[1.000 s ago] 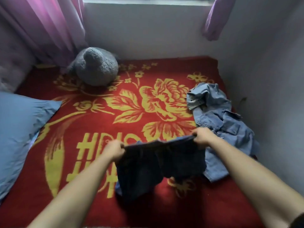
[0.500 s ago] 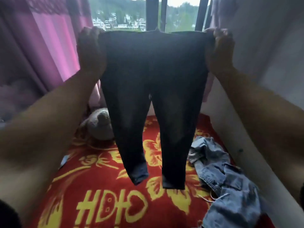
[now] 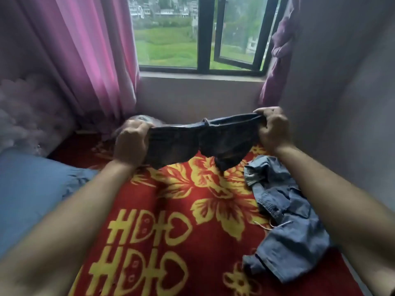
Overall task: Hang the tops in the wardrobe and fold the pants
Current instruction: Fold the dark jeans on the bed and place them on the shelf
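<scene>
While my left hand point(image 3: 130, 142) and right hand point(image 3: 272, 130), held apart, each grip an end of the dark pants point(image 3: 205, 142) above the far part of the red blanket point(image 3: 171, 210), I judge it best to lay them flat, legs aligned, before folding

a bedroom in a home

a bed point(image 3: 205, 272) fills the space, spread with a red blanket point(image 3: 171, 195) in yellow flowers, a blue pillow point(image 3: 32, 189) at its left edge. pink curtains point(image 3: 89, 50) frame a window point(image 3: 166, 39) over green fields, and a loose denim garment point(image 3: 290, 221) lies on the bedding
</scene>
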Demonstrator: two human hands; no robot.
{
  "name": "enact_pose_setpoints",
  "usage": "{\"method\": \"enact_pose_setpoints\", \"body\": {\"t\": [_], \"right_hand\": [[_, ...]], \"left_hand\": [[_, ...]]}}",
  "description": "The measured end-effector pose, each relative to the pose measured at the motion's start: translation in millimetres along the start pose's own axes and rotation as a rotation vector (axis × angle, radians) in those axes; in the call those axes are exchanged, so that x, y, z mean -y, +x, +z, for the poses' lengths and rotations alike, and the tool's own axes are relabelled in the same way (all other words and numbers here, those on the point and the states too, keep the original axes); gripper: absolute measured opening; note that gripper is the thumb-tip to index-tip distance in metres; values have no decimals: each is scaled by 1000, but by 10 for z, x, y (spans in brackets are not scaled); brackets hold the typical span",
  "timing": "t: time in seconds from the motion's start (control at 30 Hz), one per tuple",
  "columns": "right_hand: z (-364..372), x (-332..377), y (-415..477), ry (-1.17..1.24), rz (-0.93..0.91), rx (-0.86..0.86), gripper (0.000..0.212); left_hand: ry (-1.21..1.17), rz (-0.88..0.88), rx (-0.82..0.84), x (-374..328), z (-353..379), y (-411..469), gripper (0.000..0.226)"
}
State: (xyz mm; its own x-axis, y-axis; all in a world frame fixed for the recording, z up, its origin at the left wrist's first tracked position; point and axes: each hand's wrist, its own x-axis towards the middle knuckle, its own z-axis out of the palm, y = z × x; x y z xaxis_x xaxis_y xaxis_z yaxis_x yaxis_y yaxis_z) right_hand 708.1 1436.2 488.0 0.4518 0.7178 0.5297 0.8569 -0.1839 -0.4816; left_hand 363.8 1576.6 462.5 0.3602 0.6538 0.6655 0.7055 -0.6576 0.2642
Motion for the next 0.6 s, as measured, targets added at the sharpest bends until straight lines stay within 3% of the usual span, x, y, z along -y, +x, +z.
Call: {"method": "enact_pose_setpoints", "body": {"t": [0.2, 0.33, 0.6], "right_hand": [[839, -732, -1763, -380, 98, 661, 35], [1111, -1048, -2760, -486, 90, 959, 33], [1187, -1321, -4084, -537, 39, 1104, 32]], "left_hand": [[273, -95, 635, 182, 701, -2156, 18], [423, -63, 1016, 129, 946, -3181, 26], [496, -128, 1156, -43, 1035, -4178, 28]]}}
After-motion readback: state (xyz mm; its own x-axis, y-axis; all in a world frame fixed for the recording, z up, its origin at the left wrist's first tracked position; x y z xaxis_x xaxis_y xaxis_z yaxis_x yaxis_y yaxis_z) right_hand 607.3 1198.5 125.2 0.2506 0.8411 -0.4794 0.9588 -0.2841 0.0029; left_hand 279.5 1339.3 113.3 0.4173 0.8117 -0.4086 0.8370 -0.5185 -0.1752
